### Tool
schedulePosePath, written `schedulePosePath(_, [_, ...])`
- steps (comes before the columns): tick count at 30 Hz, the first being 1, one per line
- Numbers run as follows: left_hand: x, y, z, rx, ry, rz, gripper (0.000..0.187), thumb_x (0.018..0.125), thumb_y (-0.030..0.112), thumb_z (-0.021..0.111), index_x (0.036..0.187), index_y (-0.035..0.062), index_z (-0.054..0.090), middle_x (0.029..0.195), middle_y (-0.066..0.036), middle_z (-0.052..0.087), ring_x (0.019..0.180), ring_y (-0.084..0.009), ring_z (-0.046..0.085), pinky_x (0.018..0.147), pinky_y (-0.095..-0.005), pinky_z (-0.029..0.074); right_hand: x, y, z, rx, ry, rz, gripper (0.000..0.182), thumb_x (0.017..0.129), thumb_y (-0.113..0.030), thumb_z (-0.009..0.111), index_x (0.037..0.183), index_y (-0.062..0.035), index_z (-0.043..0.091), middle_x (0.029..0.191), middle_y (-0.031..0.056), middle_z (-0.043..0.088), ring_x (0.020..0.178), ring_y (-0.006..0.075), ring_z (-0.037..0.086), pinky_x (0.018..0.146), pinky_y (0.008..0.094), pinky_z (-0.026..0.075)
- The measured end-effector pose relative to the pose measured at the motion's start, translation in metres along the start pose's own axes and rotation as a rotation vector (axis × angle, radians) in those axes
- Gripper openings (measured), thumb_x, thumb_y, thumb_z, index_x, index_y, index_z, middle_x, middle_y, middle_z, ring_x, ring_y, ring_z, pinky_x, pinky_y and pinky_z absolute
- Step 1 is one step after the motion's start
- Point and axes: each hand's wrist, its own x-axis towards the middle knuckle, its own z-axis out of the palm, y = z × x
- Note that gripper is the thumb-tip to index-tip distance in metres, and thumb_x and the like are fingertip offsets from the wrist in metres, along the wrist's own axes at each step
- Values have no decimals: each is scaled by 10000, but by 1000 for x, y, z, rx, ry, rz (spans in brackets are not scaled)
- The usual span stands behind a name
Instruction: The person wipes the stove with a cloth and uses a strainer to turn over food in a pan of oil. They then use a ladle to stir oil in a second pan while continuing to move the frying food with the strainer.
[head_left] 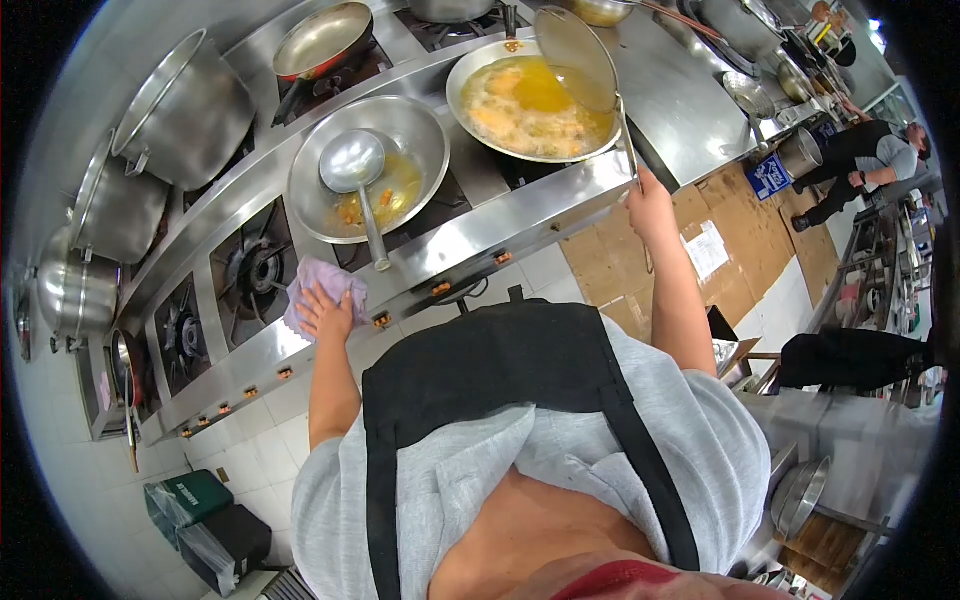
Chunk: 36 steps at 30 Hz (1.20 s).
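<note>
My right hand (652, 205) is closed around the long handle of a mesh skimmer (580, 50). The skimmer's round head is tilted up at the right side of a frying pan (462, 118), where pale golden pieces of food (510, 85) sit in bubbling yellow oil. My left hand (325, 314) lies with fingers spread on a light purple cloth (308, 277) at the stove's front edge. Just beyond it, a wide metal pan (432, 135) holds some oil and browned bits. A ladle (352, 160) rests in that pan, its handle over the near rim.
Bare burners (255, 262) line the stove to the left, with large steel pots (195, 115) behind. A red-sided pan (325, 40) sits on a back burner. Cardboard (620, 250) covers the floor at right, where another person (875, 160) stands farther off. Bins (215, 530) stand at lower left.
</note>
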Motion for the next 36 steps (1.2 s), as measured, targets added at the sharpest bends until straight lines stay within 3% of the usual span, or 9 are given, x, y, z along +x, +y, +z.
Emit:
schedulePosePath(1, [0, 0, 0, -4, 4, 0, 861, 833, 635, 424, 1478, 223, 30, 1543, -69, -59, 1401, -354, -95, 1084, -572, -20, 2, -4, -4, -30, -5, 20, 397, 862, -110, 449, 1247, -21, 484, 1007, 292, 597, 997, 430, 559, 861, 464, 446])
schedulePosePath(4, [0, -1, 1, -9, 17, 8, 847, 838, 623, 429, 1478, 227, 39, 1543, -77, -41, 1400, -363, -87, 1081, -578, -15, 7, -1, -1, -182, 91, 40, 385, 862, -106, 441, 1235, -25, 495, 991, 295, 599, 980, 420, 571, 848, 464, 452])
schedulePosePath(11, [0, -1, 1, 1, 19, 5, 847, 839, 628, 423, 1478, 228, 37, 1544, -70, -51, 1402, -352, -85, 1085, -573, -13, 14, 18, 30, -95, 57, 103, 404, 853, -100, 457, 1245, -6, 477, 1010, 307, 585, 1005, 426, 555, 859, 461, 445])
schedulePosePath(14, [2, -2, 0, 32, 0, -7, 849, 839, 635, 414, 1478, 227, 33, 1543, -68, -56, 1402, -348, -95, 1086, -569, -23, 1, -2, 33, 490, -163, 357, 161, 828, -44, 437, 962, 3, 515, 634, 75, 509, 416, 133, 457, 364, 295, 378])
schedulePosePath(21, [2, -4, 6, 27, 12, 1, 848, 840, 636, 410, 1478, 233, 23, 1542, -63, -72, 1401, -339, -115, 1085, -565, -38, 16, -2, 52, 895, -304, 431, 41, 828, -41, 452, 803, -23, 480, 599, 45, 478, 407, 125, 439, 353, 285, 370])
schedulePosePath(24, [1, -2, 2, 20, 11, -13, 847, 840, 635, 409, 1478, 235, 22, 1542, -65, -69, 1401, -345, -109, 1085, -565, -35, 25, -14, 64, 894, -329, 422, 49, 809, -19, 459, 762, -24, 475, 586, 44, 469, 408, 120, 439, 354, 278, 370])
schedulePosePath(25, [0, -1, 0, 14, 4, -8, 848, 840, 635, 411, 1478, 234, 22, 1542, -66, -67, 1400, -350, -106, 1085, -565, -33, 29, -19, 68, 831, -375, 414, 49, 823, -4, 429, 853, -42, 437, 646, 48, 489, 436, 106, 414, 364, 263, 344])
schedulePosePath(32, [0, -3, 3, 5, 41, 14, 832, 846, 603, 442, 1477, 219, 58, 1541, -96, -15, 1395, -388, -69, 1077, -593, 10, 38, -46, 73, 871, -408, 392, 60, 833, -11, 433, 882, -45, 436, 653, 46, 491, 427, 99, 410, 351, 253, 335])
schedulePosePath(36, [-3, -2, 1, -3, 35, 20, 827, 849, 594, 446, 1476, 217, 61, 1541, -100, -12, 1395, -388, -69, 1077, -593, 11, 37, -56, 55, 699, -425, 289, 84, 845, -28, 436, 926, -33, 458, 636, 31, 488, 414, 87, 406, 341, 246, 326])
